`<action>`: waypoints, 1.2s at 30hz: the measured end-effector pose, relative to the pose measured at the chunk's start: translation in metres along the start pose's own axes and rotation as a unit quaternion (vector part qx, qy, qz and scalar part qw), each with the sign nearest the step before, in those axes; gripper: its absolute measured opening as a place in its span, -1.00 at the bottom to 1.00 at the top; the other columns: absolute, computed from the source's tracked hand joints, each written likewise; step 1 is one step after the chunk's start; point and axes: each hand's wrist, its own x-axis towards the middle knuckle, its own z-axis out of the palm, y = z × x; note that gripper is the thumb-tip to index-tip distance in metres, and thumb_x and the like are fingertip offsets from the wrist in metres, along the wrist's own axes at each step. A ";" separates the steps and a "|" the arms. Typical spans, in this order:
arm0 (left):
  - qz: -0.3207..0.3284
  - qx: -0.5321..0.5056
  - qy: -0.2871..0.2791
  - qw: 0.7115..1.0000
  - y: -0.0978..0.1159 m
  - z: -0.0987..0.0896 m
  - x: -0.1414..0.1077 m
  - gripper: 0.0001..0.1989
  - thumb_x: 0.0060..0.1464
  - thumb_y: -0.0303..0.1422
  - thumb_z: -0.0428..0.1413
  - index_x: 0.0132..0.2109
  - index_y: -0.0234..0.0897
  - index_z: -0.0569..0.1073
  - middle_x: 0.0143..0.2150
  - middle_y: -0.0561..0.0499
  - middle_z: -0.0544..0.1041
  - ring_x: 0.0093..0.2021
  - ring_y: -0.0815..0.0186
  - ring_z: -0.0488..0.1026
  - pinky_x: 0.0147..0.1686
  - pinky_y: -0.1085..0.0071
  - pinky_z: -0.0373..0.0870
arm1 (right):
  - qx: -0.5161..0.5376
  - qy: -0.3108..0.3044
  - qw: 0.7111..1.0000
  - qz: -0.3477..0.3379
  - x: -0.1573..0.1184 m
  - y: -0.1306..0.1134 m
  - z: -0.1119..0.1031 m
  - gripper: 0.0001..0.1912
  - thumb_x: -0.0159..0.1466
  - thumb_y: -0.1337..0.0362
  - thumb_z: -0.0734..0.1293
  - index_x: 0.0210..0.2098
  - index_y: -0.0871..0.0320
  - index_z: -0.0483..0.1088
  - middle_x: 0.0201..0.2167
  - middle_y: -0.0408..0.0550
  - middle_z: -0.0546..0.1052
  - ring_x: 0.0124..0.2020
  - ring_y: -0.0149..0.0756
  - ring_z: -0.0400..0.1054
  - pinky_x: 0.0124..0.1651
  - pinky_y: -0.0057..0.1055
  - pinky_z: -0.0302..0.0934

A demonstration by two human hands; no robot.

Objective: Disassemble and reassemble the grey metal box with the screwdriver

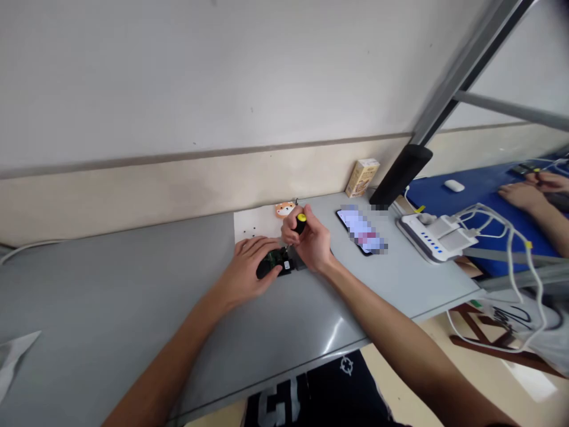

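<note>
**Forearms (391,323) at a grey desk (111,284): hand-tool work on a small dark device (267,265)**

Far lower left of the frame, a pale sheet (18,356) lies at the edge. Just left of centre, the left hand (244,267) curves thumb and fingers about the small dark device, which lies at the centre of the frame with green circuitry and a white label exposed. Behind it, a sheet of white paper (267,220) bears dark specks (254,228), possibly screws. Right of the device, the right hand (317,237) has its fingers wrapped around a yellow-capped screwdriver (301,220), angled down toward the device; whether the tip is seated cannot be told. Farther right are a carton (361,179), a phone (362,231), a power strip (427,240) and, at the right edge, a co-worker's hand (522,194). The step in hand appears to be driving or loosening a screw; the next move seems to call for a firmly braced device and steady pressure along the shaft.
</note>
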 end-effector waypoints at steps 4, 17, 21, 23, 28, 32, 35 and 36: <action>0.000 -0.003 0.023 1.000 -0.004 0.006 -0.001 -0.65 0.32 -0.32 0.06 0.22 -0.14 0.39 0.21 -0.08 0.53 0.24 0.10 0.41 0.31 -0.01 0.14 | 0.008 -0.002 1.000 0.002 0.000 0.002 -0.001 -0.48 0.41 -0.20 0.18 -0.44 0.08 0.24 -0.59 -0.24 0.11 -0.56 -0.40 -0.06 -0.43 -0.41 0.03; -0.015 -0.020 -0.018 1.000 -0.008 0.014 -0.005 -0.60 0.24 -0.24 0.17 0.19 -0.13 0.38 0.21 -0.07 0.54 0.25 0.08 0.43 0.30 0.03 0.14 | -0.051 0.034 0.998 0.017 -0.004 -0.004 0.003 -0.46 0.43 -0.20 0.15 -0.48 0.06 0.20 -0.58 -0.21 0.07 -0.56 -0.38 -0.06 -0.45 -0.37 0.05; -0.009 -0.022 -0.015 1.000 -0.008 0.014 -0.006 -0.67 0.24 -0.26 0.17 0.12 -0.14 0.39 0.18 -0.05 0.55 0.22 0.09 0.44 0.28 0.04 0.15 | -0.058 0.039 0.997 0.016 -0.005 -0.004 0.004 -0.48 0.43 -0.18 0.15 -0.48 0.05 0.18 -0.58 -0.21 0.08 -0.56 -0.37 -0.06 -0.44 -0.36 0.06; -0.009 -0.024 -0.012 1.000 -0.009 0.014 -0.005 -0.70 0.23 -0.26 0.18 0.08 -0.15 0.40 0.15 -0.05 0.57 0.20 0.09 0.46 0.26 0.04 0.15 | -0.053 0.038 0.998 0.008 -0.004 -0.004 0.002 -0.49 0.44 -0.16 0.16 -0.48 0.05 0.17 -0.59 -0.22 0.06 -0.57 -0.38 -0.08 -0.45 -0.36 0.04; -0.003 -0.031 -0.003 1.000 -0.010 0.016 -0.005 -0.69 0.23 -0.26 0.18 0.08 -0.16 0.39 0.13 -0.05 0.57 0.17 0.08 0.47 0.24 0.04 0.18 | -0.053 0.038 0.998 0.003 -0.003 -0.004 -0.001 -0.50 0.44 -0.15 0.15 -0.48 0.04 0.16 -0.61 -0.23 0.04 -0.58 -0.37 -0.11 -0.46 -0.36 0.02; -0.006 -0.030 0.002 1.000 -0.009 0.016 -0.006 -0.70 0.23 -0.25 0.18 0.07 -0.16 0.40 0.12 -0.05 0.58 0.17 0.08 0.47 0.24 0.04 0.18 | -0.057 0.039 0.997 0.018 -0.004 -0.003 0.001 -0.50 0.44 -0.15 0.15 -0.48 0.04 0.14 -0.61 -0.22 0.06 -0.58 -0.37 -0.09 -0.46 -0.35 0.03; -0.008 -0.029 0.000 1.000 -0.009 0.015 -0.006 -0.70 0.23 -0.25 0.19 0.07 -0.16 0.41 0.12 -0.04 0.57 0.18 0.08 0.47 0.25 0.05 0.19 | -0.051 0.028 0.998 0.014 -0.004 -0.005 0.001 -0.51 0.45 -0.12 0.15 -0.48 0.05 0.16 -0.62 -0.23 0.05 -0.59 -0.38 -0.10 -0.46 -0.36 0.00; -0.008 -0.028 -0.002 1.000 -0.009 0.015 -0.006 -0.70 0.23 -0.25 0.19 0.07 -0.16 0.41 0.13 -0.04 0.57 0.18 0.08 0.46 0.24 0.05 0.19 | -0.051 0.029 0.998 0.012 -0.004 -0.005 0.001 -0.52 0.45 -0.11 0.15 -0.48 0.05 0.17 -0.62 -0.23 0.05 -0.59 -0.39 -0.10 -0.46 -0.36 0.00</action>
